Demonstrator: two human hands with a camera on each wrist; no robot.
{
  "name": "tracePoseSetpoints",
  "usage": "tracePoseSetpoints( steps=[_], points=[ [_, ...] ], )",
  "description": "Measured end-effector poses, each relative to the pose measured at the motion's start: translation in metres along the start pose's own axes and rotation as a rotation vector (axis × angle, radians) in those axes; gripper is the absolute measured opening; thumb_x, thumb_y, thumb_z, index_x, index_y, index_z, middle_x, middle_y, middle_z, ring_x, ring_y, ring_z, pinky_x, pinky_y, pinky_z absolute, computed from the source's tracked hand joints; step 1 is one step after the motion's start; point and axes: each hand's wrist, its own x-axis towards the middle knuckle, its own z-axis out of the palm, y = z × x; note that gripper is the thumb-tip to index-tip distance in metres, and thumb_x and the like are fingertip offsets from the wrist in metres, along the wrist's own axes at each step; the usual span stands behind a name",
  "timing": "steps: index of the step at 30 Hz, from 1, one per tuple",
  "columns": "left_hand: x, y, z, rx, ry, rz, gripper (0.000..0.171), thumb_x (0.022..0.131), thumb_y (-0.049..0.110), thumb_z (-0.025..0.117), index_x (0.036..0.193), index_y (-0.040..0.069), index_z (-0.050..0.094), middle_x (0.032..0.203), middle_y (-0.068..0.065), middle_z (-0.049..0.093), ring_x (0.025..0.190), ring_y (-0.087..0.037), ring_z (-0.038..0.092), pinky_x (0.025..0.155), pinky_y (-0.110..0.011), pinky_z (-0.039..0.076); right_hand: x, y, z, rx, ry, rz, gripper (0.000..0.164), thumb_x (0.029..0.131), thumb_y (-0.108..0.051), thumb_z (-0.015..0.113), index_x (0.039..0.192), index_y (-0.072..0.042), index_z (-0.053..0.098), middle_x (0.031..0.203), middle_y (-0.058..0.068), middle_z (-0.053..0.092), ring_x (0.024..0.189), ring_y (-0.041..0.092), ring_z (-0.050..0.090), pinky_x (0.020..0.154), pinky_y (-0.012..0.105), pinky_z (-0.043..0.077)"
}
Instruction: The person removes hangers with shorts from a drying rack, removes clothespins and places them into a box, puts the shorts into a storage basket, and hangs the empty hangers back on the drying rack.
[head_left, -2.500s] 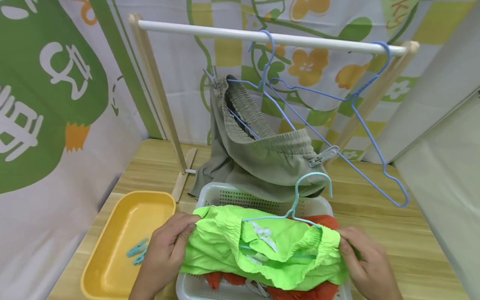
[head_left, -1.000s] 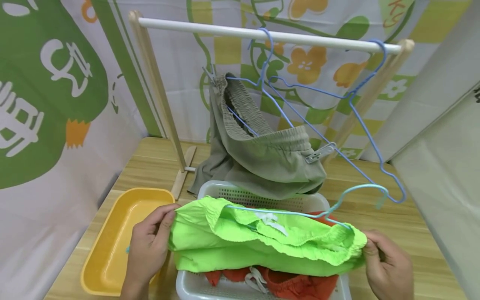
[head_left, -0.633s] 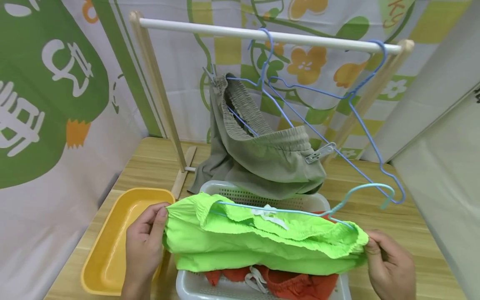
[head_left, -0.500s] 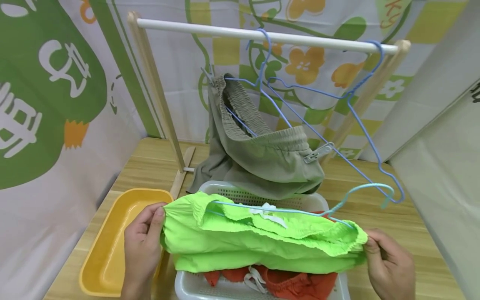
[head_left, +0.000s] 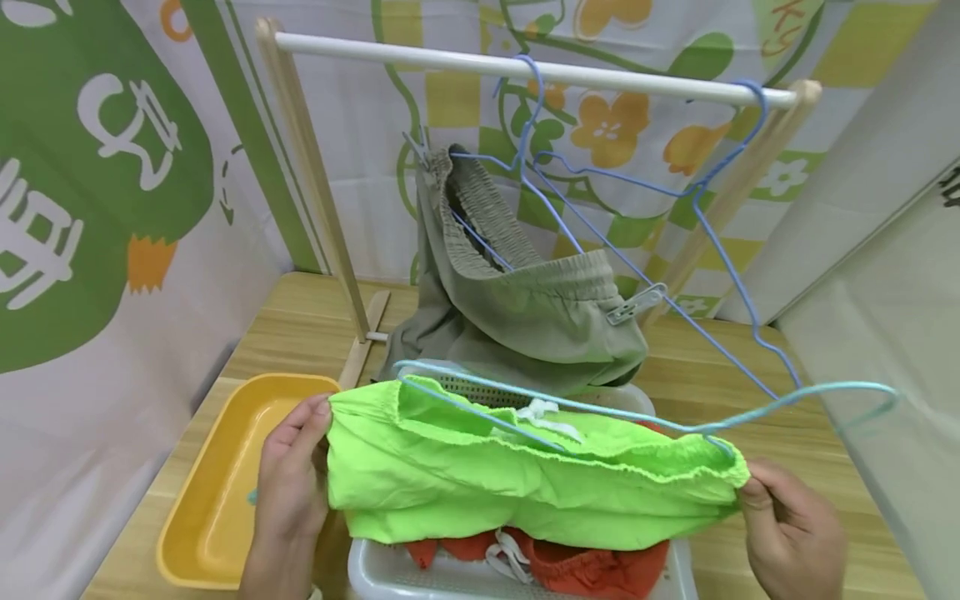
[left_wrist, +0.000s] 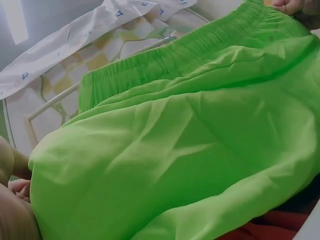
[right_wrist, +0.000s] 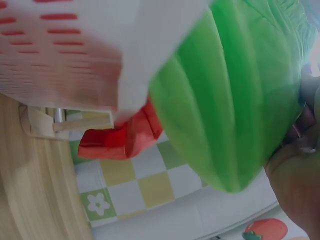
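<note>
Bright green shorts [head_left: 510, 492] with an elastic waistband and a white drawstring are stretched sideways above the white basket. My left hand [head_left: 291, 475] pinches their left side between thumb and fingers. At the other end of the waistband, my right hand [head_left: 795, 525] pinches the corner. A light teal hanger [head_left: 615, 411] lies tilted across the waist opening; its right end is inside the waistband, its left end sticks up out of it, and its hook points right. In the left wrist view the green cloth [left_wrist: 175, 140] fills most of the picture.
Red clothing [head_left: 600, 571] lies in the white basket [head_left: 420, 575]. A yellow tray [head_left: 217, 475] stands left, a teal clip partly visible in it. Behind, grey pants [head_left: 525, 321] hang clipped on a blue hanger from the white rail [head_left: 450, 60], beside another blue hanger [head_left: 738, 279].
Both hands have moved apart, pulling the green waistband wide. The teal hanger has tipped and swung right, and its left end has come out of the waistband.
</note>
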Motion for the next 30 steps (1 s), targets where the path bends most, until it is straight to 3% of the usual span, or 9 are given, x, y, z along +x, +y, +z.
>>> tracePoseSetpoints(
  steps=[5, 9, 19, 22, 25, 30],
  points=[
    [-0.002, -0.003, 0.002, 0.132, -0.103, 0.037, 0.02, 0.106, -0.001, 0.053, 0.106, -0.003, 0.073, 0.1, -0.008, 0.072, 0.09, -0.014, 0.066, 0.078, -0.025, 0.058, -0.001, 0.0, -0.003, -0.027, -0.005, 0.029, 0.018, 0.097, 0.011, 0.061, 0.092, 0.028, 0.061, 0.1, 0.008, 0.074, 0.087, 0.009, 0.068, 0.08, 0.012, 0.052],
    [-0.007, -0.008, 0.005, 0.277, -0.221, 0.049, 0.018, 0.106, -0.002, 0.053, 0.108, -0.012, 0.068, 0.098, -0.01, 0.072, 0.083, -0.014, 0.067, 0.072, -0.026, 0.058, -0.002, 0.001, -0.004, -0.029, -0.016, 0.044, 0.017, 0.097, 0.012, 0.061, 0.093, 0.028, 0.061, 0.102, 0.008, 0.075, 0.087, 0.009, 0.069, 0.079, 0.012, 0.052],
    [-0.015, -0.023, 0.011, 0.557, -0.453, 0.085, 0.018, 0.104, -0.002, 0.057, 0.118, -0.006, 0.068, 0.087, -0.003, 0.068, 0.071, -0.008, 0.058, 0.062, -0.025, 0.053, -0.002, 0.004, -0.007, -0.289, -0.153, 0.049, 0.019, 0.1, 0.003, 0.062, 0.088, 0.017, 0.067, 0.095, -0.001, 0.072, 0.082, 0.002, 0.063, 0.074, 0.009, 0.049],
    [-0.016, -0.026, 0.01, 0.609, -0.517, 0.064, 0.019, 0.104, 0.001, 0.058, 0.118, -0.002, 0.07, 0.1, -0.006, 0.071, 0.075, -0.008, 0.06, 0.064, -0.026, 0.054, -0.002, 0.005, -0.008, -0.33, -0.2, 0.052, 0.015, 0.1, 0.003, 0.062, 0.092, 0.012, 0.07, 0.094, 0.001, 0.071, 0.082, 0.002, 0.063, 0.073, 0.009, 0.049],
    [-0.018, -0.027, 0.009, 0.626, -0.553, 0.059, 0.017, 0.104, 0.001, 0.058, 0.115, 0.001, 0.071, 0.123, -0.01, 0.068, 0.09, -0.013, 0.067, 0.074, -0.029, 0.058, -0.002, 0.005, -0.008, -0.385, -0.24, 0.056, 0.013, 0.101, 0.001, 0.063, 0.094, 0.008, 0.072, 0.093, 0.001, 0.071, 0.083, 0.001, 0.063, 0.074, 0.01, 0.049],
    [-0.018, -0.026, 0.007, 0.63, -0.552, 0.087, 0.027, 0.102, -0.001, 0.06, 0.127, 0.007, 0.065, 0.121, -0.005, 0.069, 0.099, -0.021, 0.071, 0.082, -0.035, 0.06, -0.001, 0.006, -0.008, -0.466, -0.277, 0.064, 0.013, 0.102, -0.003, 0.063, 0.095, 0.001, 0.074, 0.093, 0.0, 0.071, 0.089, -0.001, 0.064, 0.082, 0.01, 0.048]
  ],
)
